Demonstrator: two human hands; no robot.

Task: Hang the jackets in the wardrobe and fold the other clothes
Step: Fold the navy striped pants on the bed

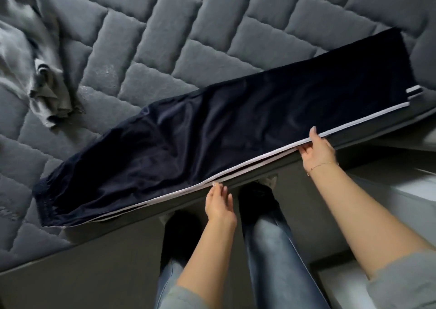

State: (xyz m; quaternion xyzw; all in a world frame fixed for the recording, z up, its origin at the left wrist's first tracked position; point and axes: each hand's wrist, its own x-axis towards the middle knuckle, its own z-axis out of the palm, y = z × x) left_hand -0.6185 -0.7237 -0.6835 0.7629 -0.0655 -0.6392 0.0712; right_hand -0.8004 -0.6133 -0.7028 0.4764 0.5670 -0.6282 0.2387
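Both hands meet the navy track pants [224, 129] lying lengthwise along the quilted bed's [165, 25] near edge: right hand [317, 149] pinches the striped seam, left hand [218, 203] rests open-fingered against it. Best to align both white stripes evenly, then smooth wrinkles before folding crosswise.

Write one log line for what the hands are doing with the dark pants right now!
step: folding | item: navy track pants flat on bed | left hand touching striped edge | right hand gripping it

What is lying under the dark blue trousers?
The grey quilted mattress lies under the dark blue trousers. Whether anything else is beneath them cannot be seen; the cloth covers it.
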